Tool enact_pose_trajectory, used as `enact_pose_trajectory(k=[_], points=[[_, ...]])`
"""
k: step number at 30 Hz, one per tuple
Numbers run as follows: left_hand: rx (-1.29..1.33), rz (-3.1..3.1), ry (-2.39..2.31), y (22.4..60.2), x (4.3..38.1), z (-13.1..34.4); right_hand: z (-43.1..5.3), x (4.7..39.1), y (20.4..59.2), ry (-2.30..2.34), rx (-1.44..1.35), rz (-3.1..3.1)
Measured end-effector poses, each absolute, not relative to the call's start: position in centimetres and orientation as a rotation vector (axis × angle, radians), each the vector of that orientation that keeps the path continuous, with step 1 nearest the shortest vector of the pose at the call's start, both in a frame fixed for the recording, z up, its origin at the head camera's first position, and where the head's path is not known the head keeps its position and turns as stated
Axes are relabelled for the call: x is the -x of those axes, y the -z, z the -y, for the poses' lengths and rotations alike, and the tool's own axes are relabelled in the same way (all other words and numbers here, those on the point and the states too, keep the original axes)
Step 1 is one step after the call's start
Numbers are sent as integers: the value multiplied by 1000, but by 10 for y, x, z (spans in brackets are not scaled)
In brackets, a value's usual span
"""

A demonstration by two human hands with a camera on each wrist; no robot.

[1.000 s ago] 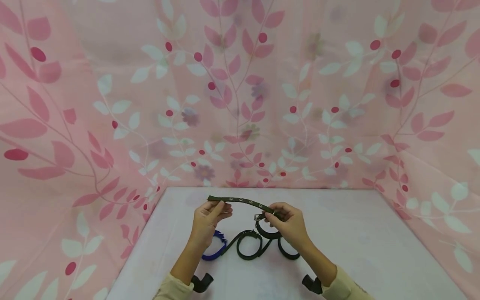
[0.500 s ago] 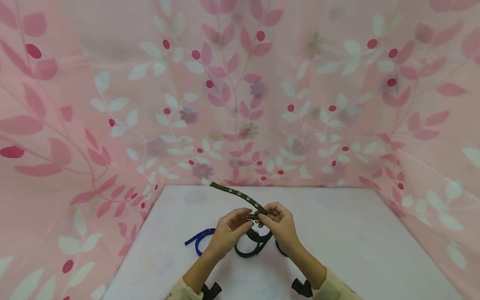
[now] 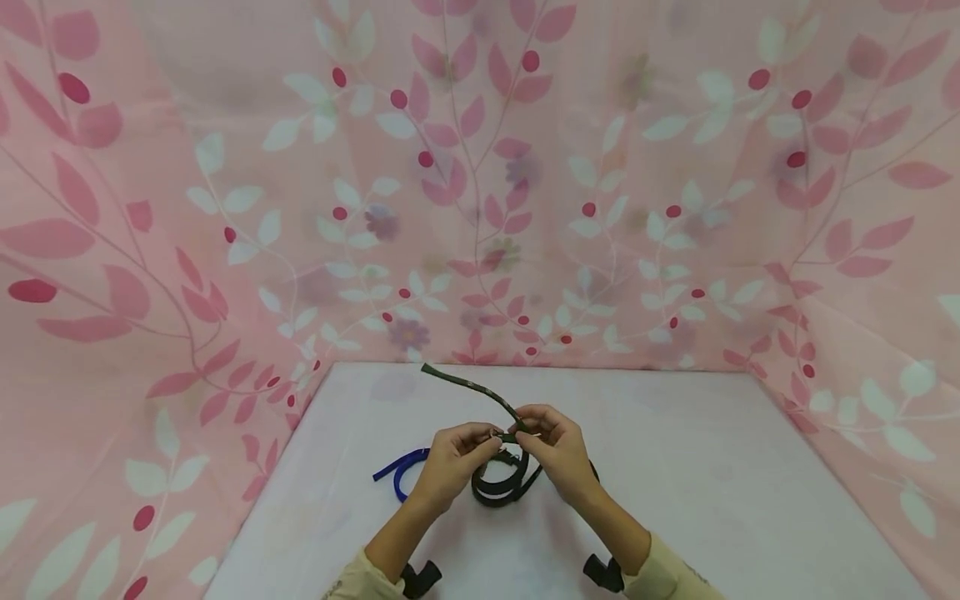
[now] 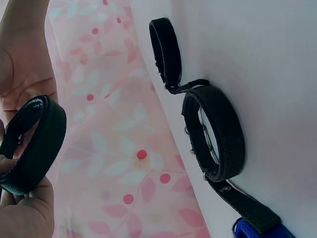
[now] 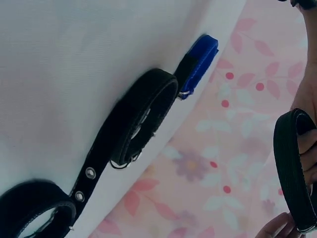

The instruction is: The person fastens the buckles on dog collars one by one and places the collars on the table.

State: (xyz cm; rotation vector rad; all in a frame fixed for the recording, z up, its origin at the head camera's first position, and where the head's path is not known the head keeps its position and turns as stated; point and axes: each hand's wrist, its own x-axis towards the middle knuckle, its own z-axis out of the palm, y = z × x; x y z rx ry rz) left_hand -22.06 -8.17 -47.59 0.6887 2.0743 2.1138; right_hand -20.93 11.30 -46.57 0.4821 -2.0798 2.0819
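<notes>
Both hands hold a dark green dog collar [image 3: 468, 384] in front of me, above the table. With thumb and fingers, the left hand [image 3: 450, 467] pinches it at the buckle. The right hand [image 3: 557, 450] pinches the strap just beside that, and the fingertips of the two hands nearly meet. The strap's free end juts up and to the left, held by neither hand. In the left wrist view the closed loop of the held collar [image 4: 47, 144] hangs between the hands. Fingers partly hide the buckle.
On the white table [image 3: 697, 483] a blue collar [image 3: 401, 467] lies left, partly behind the left hand. A dark collar [image 4: 225, 134] lies coiled in the middle. Another dark collar [image 4: 166, 52] is right, mostly behind the right hand. Black wrist devices [image 3: 602, 573] sit on both wrists. A flowered curtain stands behind.
The left hand has let go of the strap's free end and moved right and down to the buckle. The free end now points up and left. The right hand keeps its hold, shifted slightly left.
</notes>
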Motion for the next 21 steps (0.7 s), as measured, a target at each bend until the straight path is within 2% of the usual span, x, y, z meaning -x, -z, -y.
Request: enact_pose_trajectory(k=[8,21], points=[[-809,-2150,-2041,471,223,78,-114,218,462,-2079,-372,2099],[-829,-2361,-1686,477,217,76,-129,227,453,-2080,-528,2039]])
